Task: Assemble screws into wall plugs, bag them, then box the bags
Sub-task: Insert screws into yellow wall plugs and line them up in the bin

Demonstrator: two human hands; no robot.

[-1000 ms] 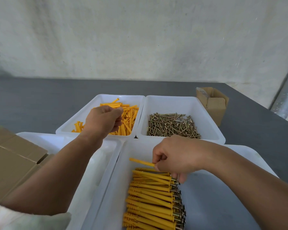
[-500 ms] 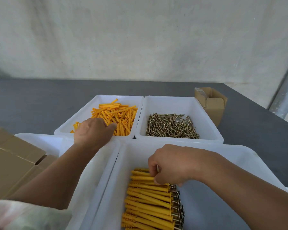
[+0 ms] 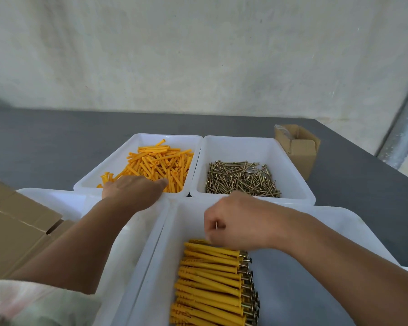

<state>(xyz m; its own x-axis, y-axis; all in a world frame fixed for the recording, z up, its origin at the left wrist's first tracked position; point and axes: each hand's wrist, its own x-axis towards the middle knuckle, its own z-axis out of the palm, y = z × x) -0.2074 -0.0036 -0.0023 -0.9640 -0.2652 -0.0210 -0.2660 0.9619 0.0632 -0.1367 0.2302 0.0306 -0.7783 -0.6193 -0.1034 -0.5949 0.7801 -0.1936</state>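
Loose orange wall plugs (image 3: 158, 163) fill the far left white tray (image 3: 165, 136). My left hand (image 3: 132, 191) reaches into it, fingers stretched flat over the nearest plugs and touching them. Brass screws (image 3: 240, 180) lie in the far right tray (image 3: 245, 138). In the large near tray (image 3: 339, 211), assembled plugs with screws (image 3: 210, 278) are stacked in a neat row. My right hand (image 3: 233, 222) hovers just above the far end of that row with its fingers curled; a thin pale sliver shows between them, too small to identify.
A flattened cardboard box (image 3: 14, 231) lies at the left, partly over another white tray (image 3: 57, 196). A small open cardboard box (image 3: 299, 151) stands at the far right on the dark grey table (image 3: 57, 142). A metal post (image 3: 400, 137) rises beyond the table's right edge.
My right hand laid the assembled plug on the row and has lifted off it. My left hand dropped from above the plug tray onto the plugs and spread its fingers.
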